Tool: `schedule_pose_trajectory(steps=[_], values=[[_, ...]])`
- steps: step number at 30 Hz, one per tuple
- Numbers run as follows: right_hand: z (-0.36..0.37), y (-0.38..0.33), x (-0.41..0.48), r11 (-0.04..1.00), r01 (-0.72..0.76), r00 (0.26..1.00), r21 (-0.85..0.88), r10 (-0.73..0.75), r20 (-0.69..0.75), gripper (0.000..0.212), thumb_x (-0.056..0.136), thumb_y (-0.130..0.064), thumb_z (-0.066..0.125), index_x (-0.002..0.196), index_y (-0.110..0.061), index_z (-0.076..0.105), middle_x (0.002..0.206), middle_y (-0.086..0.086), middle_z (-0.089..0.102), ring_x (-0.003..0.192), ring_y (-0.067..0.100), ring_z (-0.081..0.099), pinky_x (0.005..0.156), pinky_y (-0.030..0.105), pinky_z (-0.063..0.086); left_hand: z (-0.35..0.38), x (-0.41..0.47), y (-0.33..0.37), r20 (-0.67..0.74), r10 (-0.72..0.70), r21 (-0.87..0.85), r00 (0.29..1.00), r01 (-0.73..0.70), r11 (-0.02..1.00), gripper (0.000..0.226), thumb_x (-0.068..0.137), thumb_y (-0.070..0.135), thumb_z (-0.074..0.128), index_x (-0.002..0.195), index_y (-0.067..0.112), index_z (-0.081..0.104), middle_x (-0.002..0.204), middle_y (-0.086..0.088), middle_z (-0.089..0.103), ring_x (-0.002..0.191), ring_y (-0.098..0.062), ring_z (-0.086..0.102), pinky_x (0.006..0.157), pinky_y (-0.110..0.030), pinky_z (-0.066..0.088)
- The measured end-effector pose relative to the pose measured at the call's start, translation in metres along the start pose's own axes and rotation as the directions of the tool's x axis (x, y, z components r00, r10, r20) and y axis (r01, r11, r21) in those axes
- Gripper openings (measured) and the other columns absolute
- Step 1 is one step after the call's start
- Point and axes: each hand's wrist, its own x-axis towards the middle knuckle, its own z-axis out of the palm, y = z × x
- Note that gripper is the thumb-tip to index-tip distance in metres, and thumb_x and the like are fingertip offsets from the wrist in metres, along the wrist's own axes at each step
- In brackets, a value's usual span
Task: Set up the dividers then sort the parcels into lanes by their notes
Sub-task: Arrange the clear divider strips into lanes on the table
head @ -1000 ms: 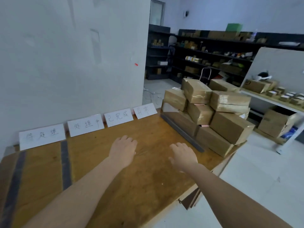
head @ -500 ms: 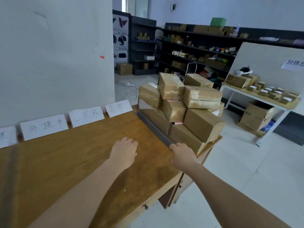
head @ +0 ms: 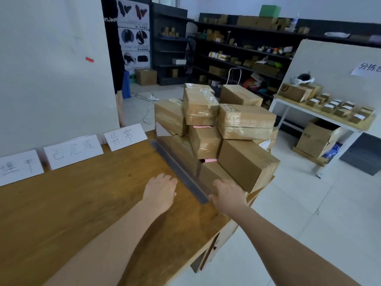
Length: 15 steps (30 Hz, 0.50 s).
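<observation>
Grey divider strip (head: 177, 170) lies on tabletop (head: 82, 203) against parcel stack (head: 245, 162), long axis running away from person; right hand (head: 228, 196) at its near end, nearer, grip unconfirmed; left hand (head: 160, 190) flat, fingers relaxed, just left of strip

Soft even daylight; wide-angle edge distortion
</observation>
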Motion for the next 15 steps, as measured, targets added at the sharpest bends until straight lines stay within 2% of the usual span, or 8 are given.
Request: schedule_pose_trajectory(steps=[4, 8, 11, 13, 15], values=[[0.003, 0.013, 0.039, 1.0, -0.002, 1.0, 0.016, 0.001, 0.024, 0.038, 0.095, -0.04, 0.055, 0.126, -0.018, 0.055, 0.125, 0.003, 0.058, 0.117, 0.022, 0.053, 0.095, 0.037, 0.049, 0.012, 0.041, 0.007, 0.011, 0.004, -0.029, 1.0, -0.004, 1.0, 0.043, 0.1, 0.034, 0.049, 0.141, 0.019, 0.045, 0.139, 0.0, 0.053, 0.129, -0.018, 0.047, 0.105, -0.032, 0.039], [0.007, 0.02, 0.072, 1.0, 0.007, 0.998, 0.016, -0.008, 0.06, 0.038, 0.097, -0.039, 0.054, 0.127, -0.016, 0.056, 0.123, 0.004, 0.058, 0.116, 0.022, 0.054, 0.092, 0.035, 0.051, 0.022, 0.073, 0.01, 0.035, 0.002, -0.062, 0.999, 0.0, 0.998, 0.045, 0.1, 0.033, 0.051, 0.142, 0.02, 0.045, 0.142, -0.001, 0.052, 0.131, -0.018, 0.046, 0.107, -0.032, 0.039], [0.012, 0.023, 0.093, 0.999, -0.014, 0.997, 0.033, 0.011, 0.073, 0.035, 0.095, -0.036, 0.057, 0.125, -0.018, 0.057, 0.119, 0.005, 0.06, 0.111, 0.024, 0.058, 0.083, 0.032, 0.051, 0.027, 0.092, 0.011, 0.056, -0.002, -0.082, 0.998, 0.006, 0.997, 0.043, 0.1, 0.03, 0.051, 0.141, 0.019, 0.046, 0.142, -0.002, 0.051, 0.13, -0.019, 0.046, 0.106, -0.033, 0.039], [0.016, 0.024, 0.103, 0.997, -0.042, 0.995, 0.058, 0.036, 0.098, 0.028, 0.093, -0.034, 0.061, 0.116, -0.019, 0.061, 0.108, 0.003, 0.065, 0.101, 0.023, 0.063, 0.072, 0.03, 0.05, 0.03, 0.101, 0.012, 0.065, 0.0, -0.098, 0.998, 0.007, 0.995, 0.046, 0.099, 0.029, 0.052, 0.143, 0.018, 0.043, 0.144, -0.003, 0.049, 0.133, -0.02, 0.044, 0.107, -0.034, 0.039], [0.019, 0.025, 0.111, 0.996, -0.058, 0.99, 0.066, 0.049, 0.136, 0.021, 0.092, -0.032, 0.063, 0.108, -0.019, 0.063, 0.1, 0.002, 0.067, 0.094, 0.022, 0.066, 0.069, 0.029, 0.051, 0.033, 0.108, 0.016, 0.072, -0.006, -0.118, 0.997, 0.014, 0.993, 0.052, 0.099, 0.026, 0.052, 0.148, 0.018, 0.036, 0.15, -0.005, 0.043, 0.138, -0.022, 0.038, 0.11, -0.036, 0.037]])
